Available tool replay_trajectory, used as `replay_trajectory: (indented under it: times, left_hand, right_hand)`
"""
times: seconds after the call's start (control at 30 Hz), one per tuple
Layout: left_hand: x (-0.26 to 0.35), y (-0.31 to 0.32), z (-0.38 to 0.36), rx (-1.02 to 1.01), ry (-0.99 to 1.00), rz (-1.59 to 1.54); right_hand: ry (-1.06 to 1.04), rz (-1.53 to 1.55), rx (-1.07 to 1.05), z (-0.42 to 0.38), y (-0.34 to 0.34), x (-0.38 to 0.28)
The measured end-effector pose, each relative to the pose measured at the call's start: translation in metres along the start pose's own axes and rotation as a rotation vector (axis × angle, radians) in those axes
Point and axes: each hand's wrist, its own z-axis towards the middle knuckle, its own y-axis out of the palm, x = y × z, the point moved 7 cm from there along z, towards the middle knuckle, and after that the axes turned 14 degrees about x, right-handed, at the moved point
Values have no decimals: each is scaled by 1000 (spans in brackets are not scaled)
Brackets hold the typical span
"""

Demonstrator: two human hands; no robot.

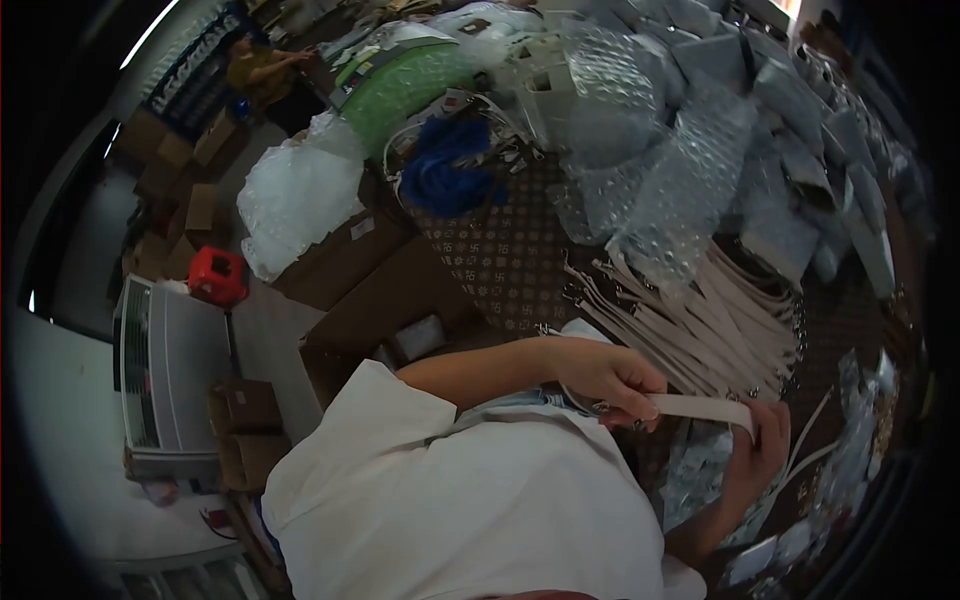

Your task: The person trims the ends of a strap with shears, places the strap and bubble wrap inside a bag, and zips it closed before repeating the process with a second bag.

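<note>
A pale beige strap (700,407) is stretched between my two hands. My left hand (615,383) pinches one end, where small metal hardware shows by the fingers. My right hand (762,445) has its fingers wrapped round the strap further along, and the rest of it bends down past that hand. Just beyond my hands, a fanned pile of similar beige straps (700,330) with metal ends lies on the brown patterned table cover.
Bubble-wrapped packages (690,170) are heaped at the back right. Blue material (450,170) lies near a green wrapped item (400,85). An open cardboard box (370,290) stands at the left, with a red container (217,277) beyond. A person (265,80) stands at the far left.
</note>
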Motion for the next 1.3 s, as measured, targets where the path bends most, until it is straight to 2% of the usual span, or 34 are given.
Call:
replay_trajectory:
  times: [0.1,0.13,0.2,0.27,0.3,0.33,0.37,0.4,0.43,0.47,0.5,0.53,0.57,0.63,0.67,0.73,0.77,0.8,0.87,0.9,0.93,0.97,1.0,1.03,1.07,1.13,1.2,1.23,1.3]
  left_hand:
    - [7,1,-14,-13,34,-30]
    - [11,-1,-19,-1,28,-152]
    - [31,-7,-33,25,62,-487]
    - [56,-36,-40,-9,305,-912]
    - [78,-46,-49,-104,536,-1049]
    - [86,-41,-47,-106,545,-1045]
    - [97,-48,-50,165,724,-912]
    - [104,-56,-56,434,889,-763]
    - [95,-52,-51,576,914,-501]
    - [96,-42,-49,816,1113,202]
    - [88,-24,-43,998,1227,945]
    - [61,-25,-24,812,1045,953]
    - [37,-23,-7,625,862,954]
    - [-3,-19,7,279,302,644]
    - [-8,-16,3,271,301,644]
    - [-20,-4,-4,128,340,481]
    - [-29,-2,-2,119,296,440]
    - [-22,2,-4,115,290,435]
    - [-17,3,-10,86,-30,26]
    - [-9,2,-9,68,25,-98]
    - [-11,3,-7,63,22,-101]
    - [-3,4,-4,25,129,-348]
    - [5,2,-2,-10,237,-594]
    - [11,-3,-3,-42,344,-840]
    - [9,-3,1,-37,342,-843]
    - [8,-14,2,120,495,-885]
    - [-6,-31,-1,210,506,-791]
    - [-12,-36,-1,282,503,-728]
    - [-23,-44,-6,380,458,-696]
  right_hand:
    - [-140,-55,38,5,-13,12]
    - [-159,-49,38,4,-13,21]
    - [-45,-131,142,0,-12,51]
    - [-58,-181,125,-4,6,44]
    - [-57,-234,104,-9,17,41]
    - [45,-189,-19,-20,35,51]
    - [148,-146,-142,-33,52,57]
    - [286,-2,-361,-46,73,49]
    - [423,144,-575,-60,92,39]
    - [423,142,-568,-58,94,33]
    - [354,281,-703,-59,100,17]
    - [280,421,-836,-62,101,1]
    - [280,418,-828,-57,90,1]
    - [601,414,-761,-50,66,22]
    - [605,413,-755,-49,64,24]
    - [551,195,-441,-33,49,36]
    - [380,101,-480,-28,51,31]
    - [389,100,-480,-25,52,35]
    - [-12,90,-549,-20,59,15]
    - [-4,87,-548,-22,60,17]
    - [125,209,-541,-23,62,22]
    - [253,331,-531,-24,66,27]
    - [255,330,-531,-27,79,21]
    - [207,372,-281,-21,86,6]
    - [159,411,-32,-15,84,0]
    - [101,344,-67,-10,89,-2]
    - [49,311,-256,-6,91,-8]
    - [87,468,-330,-10,101,3]
    - [620,578,-430,-26,103,27]
